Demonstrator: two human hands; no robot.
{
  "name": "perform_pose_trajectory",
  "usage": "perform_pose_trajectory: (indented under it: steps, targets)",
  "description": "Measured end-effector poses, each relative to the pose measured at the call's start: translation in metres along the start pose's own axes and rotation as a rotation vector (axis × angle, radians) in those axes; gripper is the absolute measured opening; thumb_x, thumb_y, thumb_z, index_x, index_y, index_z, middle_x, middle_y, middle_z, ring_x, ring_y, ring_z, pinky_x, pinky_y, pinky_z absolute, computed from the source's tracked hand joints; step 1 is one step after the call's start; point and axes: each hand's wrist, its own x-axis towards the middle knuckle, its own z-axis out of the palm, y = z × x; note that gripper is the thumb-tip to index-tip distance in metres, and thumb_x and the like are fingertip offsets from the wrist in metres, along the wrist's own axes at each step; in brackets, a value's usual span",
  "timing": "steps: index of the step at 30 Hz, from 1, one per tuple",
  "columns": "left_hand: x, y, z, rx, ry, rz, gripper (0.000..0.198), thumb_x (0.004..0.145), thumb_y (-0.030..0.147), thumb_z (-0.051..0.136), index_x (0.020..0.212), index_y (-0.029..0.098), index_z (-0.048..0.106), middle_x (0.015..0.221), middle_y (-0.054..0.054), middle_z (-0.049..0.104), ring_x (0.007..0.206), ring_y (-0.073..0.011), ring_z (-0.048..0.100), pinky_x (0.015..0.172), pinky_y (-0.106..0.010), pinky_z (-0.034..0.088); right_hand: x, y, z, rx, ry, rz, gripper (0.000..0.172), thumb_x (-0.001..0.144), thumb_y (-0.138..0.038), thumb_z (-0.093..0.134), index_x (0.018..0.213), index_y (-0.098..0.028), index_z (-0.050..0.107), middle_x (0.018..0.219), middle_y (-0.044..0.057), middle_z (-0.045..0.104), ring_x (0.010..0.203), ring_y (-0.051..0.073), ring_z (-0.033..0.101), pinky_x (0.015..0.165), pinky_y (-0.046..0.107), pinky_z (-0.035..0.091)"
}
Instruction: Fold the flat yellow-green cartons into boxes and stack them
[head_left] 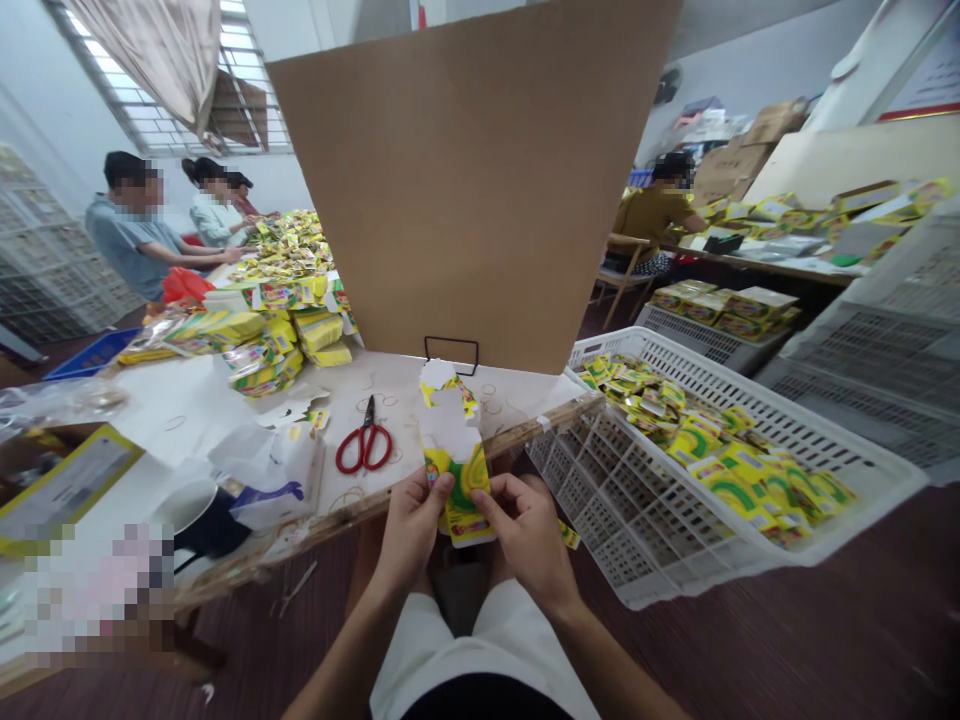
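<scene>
Over the table's front edge, my left hand (pixel 415 515) pinches the left side of a yellow and green printed carton (pixel 459 478) between thumb and fingers. My right hand (pixel 525 525) grips the same carton's right side, thumb on its face. White flaps stick up from the carton's top end. Just beyond it on the table lie more carton pieces (pixel 439 376), partly overlapped by those flaps. Red-handled scissors (pixel 365 442) rest on the table to the left of my hands, touched by neither.
A white plastic basket (pixel 757 430) of small yellow-green boxes stands at the right. A large cardboard panel (pixel 472 190) rises at the back. Carton stacks (pixel 262 350), a tissue pack (pixel 274 475) and a dark mug (pixel 202 515) sit left. Several people work farther off.
</scene>
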Motion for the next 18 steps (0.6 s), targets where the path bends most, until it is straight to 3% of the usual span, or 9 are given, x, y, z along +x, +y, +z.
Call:
perform_pose_trajectory:
  steps: [3, 5, 7, 10, 15, 18]
  targets:
    - [-0.004, 0.004, 0.003, 0.133, 0.037, 0.061, 0.035, 0.077, 0.037, 0.067, 0.105, 0.017, 0.055, 0.087, -0.006, 0.072, 0.078, -0.0203, 0.068, 0.067, -0.029, 0.054, -0.002, -0.001, 0.0, -0.11, 0.045, -0.062, 0.023, 0.076, -0.04, 0.069, 0.072, -0.018, 0.064, 0.07, 0.004, 0.064, 0.066, 0.019, 0.06, 0.061, 0.029, 0.052]
    - [-0.008, 0.007, 0.003, 0.17, 0.058, 0.105, 0.049, 0.079, 0.029, 0.066, 0.12, 0.022, 0.041, 0.094, -0.005, 0.071, 0.083, -0.0192, 0.068, 0.073, -0.03, 0.053, 0.0, 0.003, -0.003, -0.109, 0.021, -0.122, 0.02, 0.076, -0.035, 0.069, 0.087, -0.018, 0.065, 0.079, 0.005, 0.066, 0.07, 0.018, 0.06, 0.064, 0.028, 0.052]
    - [-0.014, 0.01, 0.002, 0.159, 0.019, 0.105, 0.06, 0.08, 0.025, 0.064, 0.128, 0.026, 0.029, 0.101, -0.006, 0.069, 0.089, -0.0191, 0.067, 0.077, -0.031, 0.053, 0.003, 0.008, -0.008, -0.042, -0.038, -0.166, 0.037, 0.077, -0.031, 0.068, 0.111, -0.022, 0.059, 0.093, 0.006, 0.066, 0.078, 0.019, 0.061, 0.072, 0.03, 0.052]
    - [-0.02, 0.016, -0.002, 0.111, -0.138, 0.057, 0.058, 0.082, 0.024, 0.062, 0.13, 0.027, 0.029, 0.108, -0.008, 0.066, 0.093, -0.0203, 0.066, 0.078, -0.031, 0.052, 0.008, 0.012, -0.018, 0.026, -0.152, -0.178, 0.054, 0.079, -0.029, 0.066, 0.13, -0.027, 0.047, 0.104, 0.006, 0.065, 0.09, 0.02, 0.062, 0.079, 0.032, 0.051]
    - [-0.023, 0.019, -0.008, 0.033, -0.295, -0.043, 0.038, 0.078, 0.02, 0.067, 0.108, 0.024, 0.044, 0.096, -0.005, 0.067, 0.082, -0.0185, 0.066, 0.071, -0.028, 0.051, 0.014, 0.004, -0.032, -0.103, -0.326, -0.163, 0.03, 0.084, -0.03, 0.061, 0.114, -0.025, 0.06, 0.087, 0.003, 0.065, 0.079, 0.018, 0.06, 0.07, 0.028, 0.047]
    - [-0.025, 0.016, -0.007, 0.004, -0.327, -0.07, 0.032, 0.077, 0.019, 0.069, 0.097, 0.022, 0.044, 0.087, -0.002, 0.066, 0.075, -0.0153, 0.065, 0.066, -0.024, 0.049, 0.014, -0.001, -0.034, -0.175, -0.299, -0.2, 0.017, 0.084, -0.032, 0.06, 0.096, -0.023, 0.067, 0.081, 0.002, 0.066, 0.075, 0.018, 0.06, 0.068, 0.027, 0.047]
